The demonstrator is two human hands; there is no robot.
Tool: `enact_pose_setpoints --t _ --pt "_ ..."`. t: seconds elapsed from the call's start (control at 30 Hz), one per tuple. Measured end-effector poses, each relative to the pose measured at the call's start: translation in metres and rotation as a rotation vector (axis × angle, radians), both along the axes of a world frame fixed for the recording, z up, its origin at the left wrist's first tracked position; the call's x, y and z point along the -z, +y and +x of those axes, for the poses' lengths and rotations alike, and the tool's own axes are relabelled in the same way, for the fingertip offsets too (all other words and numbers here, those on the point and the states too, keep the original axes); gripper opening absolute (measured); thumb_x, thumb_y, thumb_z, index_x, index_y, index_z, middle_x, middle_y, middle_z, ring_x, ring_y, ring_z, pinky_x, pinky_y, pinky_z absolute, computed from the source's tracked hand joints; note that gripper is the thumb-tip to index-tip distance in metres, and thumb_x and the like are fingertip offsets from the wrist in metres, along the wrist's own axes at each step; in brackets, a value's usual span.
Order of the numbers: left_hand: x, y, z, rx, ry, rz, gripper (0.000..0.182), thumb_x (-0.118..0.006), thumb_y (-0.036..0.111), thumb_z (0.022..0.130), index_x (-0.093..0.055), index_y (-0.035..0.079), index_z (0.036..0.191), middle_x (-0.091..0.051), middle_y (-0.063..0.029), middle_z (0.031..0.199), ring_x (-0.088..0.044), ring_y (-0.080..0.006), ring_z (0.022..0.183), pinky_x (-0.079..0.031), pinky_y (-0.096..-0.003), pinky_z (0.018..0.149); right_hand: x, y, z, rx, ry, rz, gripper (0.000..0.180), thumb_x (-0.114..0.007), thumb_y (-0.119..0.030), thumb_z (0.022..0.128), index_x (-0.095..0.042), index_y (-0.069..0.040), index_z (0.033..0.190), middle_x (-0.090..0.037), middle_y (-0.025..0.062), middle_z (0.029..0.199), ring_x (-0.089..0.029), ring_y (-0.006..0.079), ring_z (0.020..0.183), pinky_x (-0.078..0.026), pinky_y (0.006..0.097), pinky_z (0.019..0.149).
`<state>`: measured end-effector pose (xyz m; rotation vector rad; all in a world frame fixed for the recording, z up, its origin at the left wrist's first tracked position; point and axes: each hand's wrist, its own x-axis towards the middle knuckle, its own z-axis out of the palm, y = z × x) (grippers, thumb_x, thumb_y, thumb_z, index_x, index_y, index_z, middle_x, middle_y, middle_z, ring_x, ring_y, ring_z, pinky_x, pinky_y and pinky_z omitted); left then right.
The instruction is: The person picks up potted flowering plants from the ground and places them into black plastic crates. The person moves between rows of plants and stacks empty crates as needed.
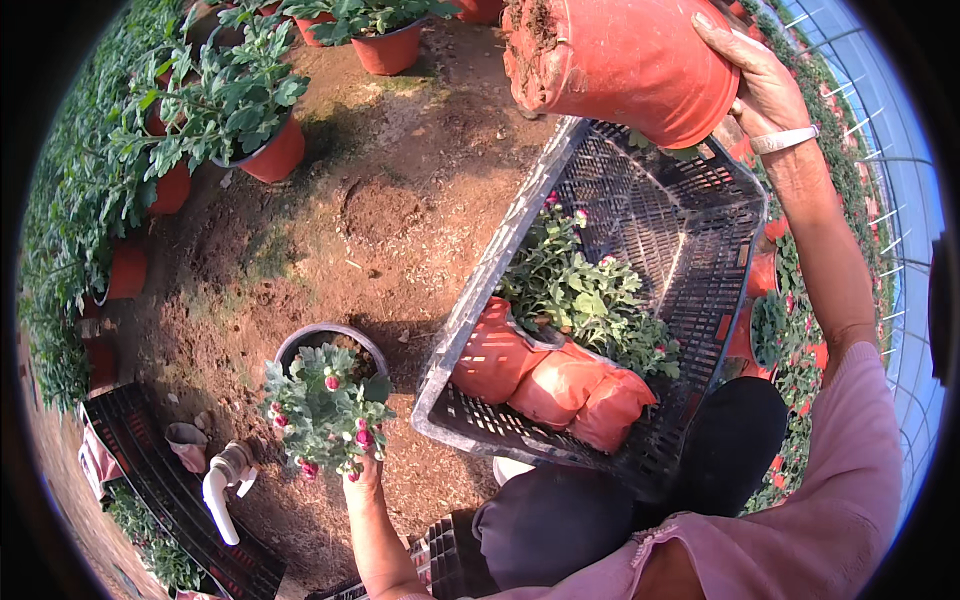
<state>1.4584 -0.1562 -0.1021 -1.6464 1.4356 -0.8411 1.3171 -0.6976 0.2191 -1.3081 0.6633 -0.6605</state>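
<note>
My right hand (pixel 757 79) grips a red plastic pot (pixel 630 64) near its rim, tilted on its side above the crate's far end, with soil at its other end. Low at the centre left, my left hand (pixel 364 476) is under a budding chrysanthemum plant (pixel 330 412), its fingers mostly hidden by leaves. That plant's pot (pixel 330 331) stands on the soil. Between my arms, a black plastic crate (pixel 457 330) holds wrapped plants with pink buds (pixel 592 300), their root balls in red bags (pixel 555 382).
Potted chrysanthemums (pixel 270 154) line the left side, and more stand at the right. At the lower left are a white pipe elbow (pixel 220 495), a small pot (pixel 186 442) and another black crate (pixel 165 480). My knees (pixel 555 525) are against the crate's near side.
</note>
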Motion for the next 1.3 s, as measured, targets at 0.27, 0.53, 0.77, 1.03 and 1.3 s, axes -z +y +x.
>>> enact_pose_setpoints --t 0.27,0.53,0.77,1.03,1.3 --pt "-0.008 -0.011 0.0 -0.118 -0.076 0.015 0.052 -0.046 0.021 0.091 -0.036 0.008 0.141 -0.042 -0.0172 0.139 -0.043 -0.0407 0.125 -0.037 -0.0566 0.101 0.05 0.016 -0.143 0.311 0.448 0.271 0.017 -0.062 -0.017 0.089 -0.059 0.0 0.091 -0.065 0.0106 0.076 -0.06 0.0139 0.051 -0.047 0.0241 0.038" --pt "-0.014 -0.014 0.01 -0.013 -0.064 -0.17 0.05 -0.048 0.028 0.096 -0.039 0.002 0.138 -0.039 -0.0188 0.142 -0.035 -0.0375 0.131 -0.025 -0.054 0.109 0.156 -0.025 -0.213 0.925 0.126 0.46 0.024 -0.046 -0.017 0.096 -0.049 0.002 0.111 -0.061 0.0229 0.102 -0.062 0.0328 0.086 -0.055 0.0402 0.065" --pt "-0.048 -0.043 0.045 -0.44 1.319 -0.869 0.036 -0.063 0.012 0.086 -0.058 0.0 0.12 -0.058 -0.0181 0.121 -0.055 -0.0306 0.11 -0.044 -0.0416 0.092 0.277 -0.017 -0.233 0.743 0.029 0.613 0.019 -0.037 -0.035 0.098 -0.049 -0.021 0.104 -0.046 0.0132 0.074 -0.046 0.0304 0.055 -0.046 0.044 0.05" --pt "-0.192 -0.092 0.068 -0.692 1.55 -1.271 0.027 -0.058 0.023 0.092 -0.056 0.001 0.077 -0.044 0.0026 0.066 -0.038 -0.0088 0.061 -0.035 -0.0249 0.055 0.22 -0.038 -0.265 -0.104 0.698 0.54 0.055 -0.051 -0.047 0.092 -0.059 0.007 0.085 -0.064 0.0217 0.074 -0.065 0.04 0.06 -0.05 0.0361 0.043" --pt "-0.34 -0.167 -0.001 -0.469 1.603 -1.275 0.034 -0.059 0.027 0.093 -0.056 -0.002 0.109 -0.057 -0.0084 0.103 -0.057 -0.0162 0.095 -0.048 -0.0265 0.079 0.216 -0.06 -0.242 -0.366 1.425 -1.157 0.043 -0.051 -0.016 0.085 -0.047 -0.001 0.126 -0.051 0.0296 0.123 -0.058 0.0355 0.102 -0.05 0.0416 0.084"
